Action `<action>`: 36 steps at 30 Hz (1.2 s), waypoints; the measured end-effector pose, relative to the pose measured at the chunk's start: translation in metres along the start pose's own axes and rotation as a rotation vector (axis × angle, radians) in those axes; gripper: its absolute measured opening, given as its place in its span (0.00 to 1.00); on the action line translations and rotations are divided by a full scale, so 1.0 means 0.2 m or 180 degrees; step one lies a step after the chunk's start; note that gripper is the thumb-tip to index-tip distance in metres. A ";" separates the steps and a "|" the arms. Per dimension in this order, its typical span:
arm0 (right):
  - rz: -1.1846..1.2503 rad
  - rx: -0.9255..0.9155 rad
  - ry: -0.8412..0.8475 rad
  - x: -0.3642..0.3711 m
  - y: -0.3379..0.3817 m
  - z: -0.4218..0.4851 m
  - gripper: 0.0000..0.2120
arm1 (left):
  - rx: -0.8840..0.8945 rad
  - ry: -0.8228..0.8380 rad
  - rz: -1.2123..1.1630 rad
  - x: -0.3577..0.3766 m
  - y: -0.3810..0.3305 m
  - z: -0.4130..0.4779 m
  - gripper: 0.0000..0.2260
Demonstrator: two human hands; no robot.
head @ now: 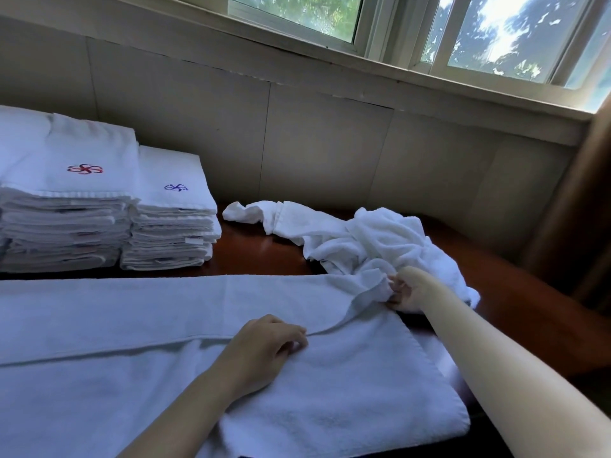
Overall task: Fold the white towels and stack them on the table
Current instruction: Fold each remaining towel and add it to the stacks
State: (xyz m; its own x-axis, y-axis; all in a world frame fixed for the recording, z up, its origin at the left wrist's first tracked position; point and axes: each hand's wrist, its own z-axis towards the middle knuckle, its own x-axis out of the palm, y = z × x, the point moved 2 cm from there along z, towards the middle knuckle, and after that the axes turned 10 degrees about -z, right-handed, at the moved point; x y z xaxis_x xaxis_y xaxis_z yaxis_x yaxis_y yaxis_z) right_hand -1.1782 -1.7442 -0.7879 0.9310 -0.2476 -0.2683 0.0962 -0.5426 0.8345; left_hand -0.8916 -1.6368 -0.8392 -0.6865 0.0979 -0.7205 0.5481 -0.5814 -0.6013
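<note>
Towel (132, 319) flat, long axis left-right across table (258, 256).

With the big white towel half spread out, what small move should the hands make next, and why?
Probably draw the right hand rightward to flatten the bunched corner it grips, while the left hand holds the fold line of the large white terry towel; that corner lies rumpled.

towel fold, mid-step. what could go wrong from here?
1. The right hand grips a corner of the flat towel right against the crumpled pile; pulling the fold across may drag pile cloth along.
2. The left hand holds the fold line at one spot only, so the long edge may skew.
3. The towel's near right corner lies at the edge of the table and may slip off.
</note>
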 end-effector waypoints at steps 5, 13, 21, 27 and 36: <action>-0.1250 -0.0242 0.0036 0.07 0.02 -0.02 0.12 | -0.0054 -0.0043 0.0024 0.01 0.00 -0.01 0.13; -0.0242 -0.0261 0.0514 -0.03 -0.01 -0.05 0.17 | -0.0060 -0.0065 0.0503 0.01 0.02 -0.03 0.15; -0.1245 -0.0695 0.0006 0.05 0.09 -0.07 0.32 | 0.0146 0.0008 0.0669 0.04 0.03 -0.01 0.17; -0.3799 -0.1204 0.0079 0.03 0.01 -0.09 0.37 | 0.0162 0.0091 0.0522 0.02 0.03 -0.02 0.15; -0.4785 -0.2435 -0.0968 0.40 -0.05 -0.33 0.23 | -0.1496 -0.0385 0.1183 -0.34 0.14 -0.10 0.17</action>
State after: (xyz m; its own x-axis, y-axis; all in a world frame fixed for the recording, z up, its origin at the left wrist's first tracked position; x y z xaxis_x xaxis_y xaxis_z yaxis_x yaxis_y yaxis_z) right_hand -1.0815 -1.7049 -0.7855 -0.2150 -0.0991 -0.9716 0.9752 0.0323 -0.2191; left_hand -0.8207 -1.6438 -0.8136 -0.4431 -0.1515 -0.8836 0.8946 -0.1377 -0.4251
